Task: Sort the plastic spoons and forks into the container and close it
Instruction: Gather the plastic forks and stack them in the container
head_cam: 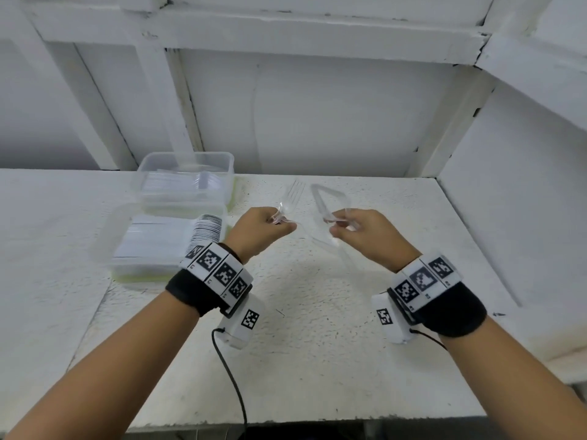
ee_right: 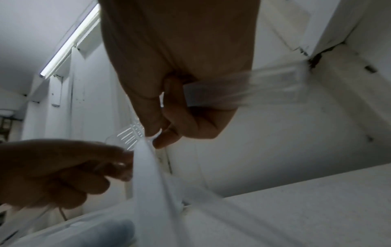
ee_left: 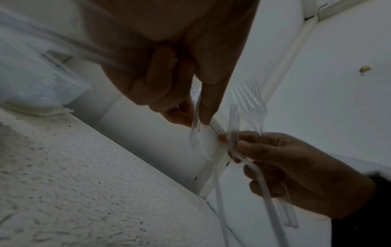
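From the head camera, both hands are raised over the rough white tabletop, a little apart from each other. The left hand has its fingers curled and pinches the handle of a clear plastic fork, whose tines point away toward the white wall. The right hand is likewise curled, gripping a small bunch of clear plastic cutlery whose ends stick out both forward and back toward the person. To the left, on the table, sits a clear rectangular plastic container with stacked clear cutlery inside, and just in front of it a second clear tray packed with more pieces; whether the two are joined I cannot tell. Each wrist wears a black band with white blocks bearing black square markers. In the left wrist view, the left hand pinches one clear utensil between thumb and forefinger, while the right hand opposite holds several clear forks upright, tines up, the handles running down through its curled fingers. The container's corner shows at the left edge. In the right wrist view, the right hand is closed round blurred clear handles, its thumb and forefinger pressed together on a strip of them, and the left hand holds its fork just beside it.
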Action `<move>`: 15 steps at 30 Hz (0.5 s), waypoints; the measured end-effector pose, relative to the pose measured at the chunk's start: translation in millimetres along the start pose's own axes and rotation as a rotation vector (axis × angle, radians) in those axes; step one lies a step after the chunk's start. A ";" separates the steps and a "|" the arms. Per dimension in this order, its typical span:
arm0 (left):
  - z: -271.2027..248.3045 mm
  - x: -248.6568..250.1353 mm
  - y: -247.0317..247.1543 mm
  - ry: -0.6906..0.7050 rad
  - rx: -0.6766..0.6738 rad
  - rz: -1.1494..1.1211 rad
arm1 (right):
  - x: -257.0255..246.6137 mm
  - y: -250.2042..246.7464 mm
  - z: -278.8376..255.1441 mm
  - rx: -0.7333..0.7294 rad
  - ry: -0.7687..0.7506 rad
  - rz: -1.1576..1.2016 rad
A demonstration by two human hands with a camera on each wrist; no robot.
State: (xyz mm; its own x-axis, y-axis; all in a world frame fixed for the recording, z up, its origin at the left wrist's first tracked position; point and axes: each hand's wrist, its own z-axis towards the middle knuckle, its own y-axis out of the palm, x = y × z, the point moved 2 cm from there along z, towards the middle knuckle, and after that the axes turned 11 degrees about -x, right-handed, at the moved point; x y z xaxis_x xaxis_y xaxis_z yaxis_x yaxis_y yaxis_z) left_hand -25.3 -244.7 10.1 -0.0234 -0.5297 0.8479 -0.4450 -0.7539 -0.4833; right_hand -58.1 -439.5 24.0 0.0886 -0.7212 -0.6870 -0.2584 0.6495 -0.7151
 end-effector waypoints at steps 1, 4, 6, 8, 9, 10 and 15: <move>-3.3 -0.1 0.2 0.001 -0.005 -0.033 | -6.4 7.6 2.8 -0.022 -0.017 0.004; -12.5 0.7 -1.8 -0.001 -0.027 -0.144 | -17.5 23.8 7.6 -0.079 -0.039 -0.013; -17.2 -0.5 -4.8 0.000 -0.055 -0.198 | -18.3 29.7 9.9 -0.101 -0.035 -0.031; -21.2 -2.9 -7.2 0.000 -0.078 -0.238 | -18.6 34.2 9.9 -0.112 -0.026 0.015; -22.5 -4.1 -7.7 -0.004 -0.087 -0.263 | -19.9 36.4 9.0 -0.118 -0.030 0.064; -23.7 -4.7 -7.8 -0.010 -0.093 -0.291 | -21.4 38.6 8.2 -0.125 -0.039 0.118; -28.9 -5.7 -2.5 -0.049 -0.091 -0.420 | -30.3 45.9 4.7 -0.118 -0.056 0.300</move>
State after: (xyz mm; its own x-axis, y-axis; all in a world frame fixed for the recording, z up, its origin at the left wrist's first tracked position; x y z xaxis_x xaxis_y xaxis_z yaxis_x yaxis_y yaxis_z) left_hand -49.9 -228.6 12.8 0.2182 -0.2032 0.9545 -0.4844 -0.8716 -0.0748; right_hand -68.1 -386.6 11.4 0.0433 -0.4852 -0.8734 -0.3904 0.7965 -0.4618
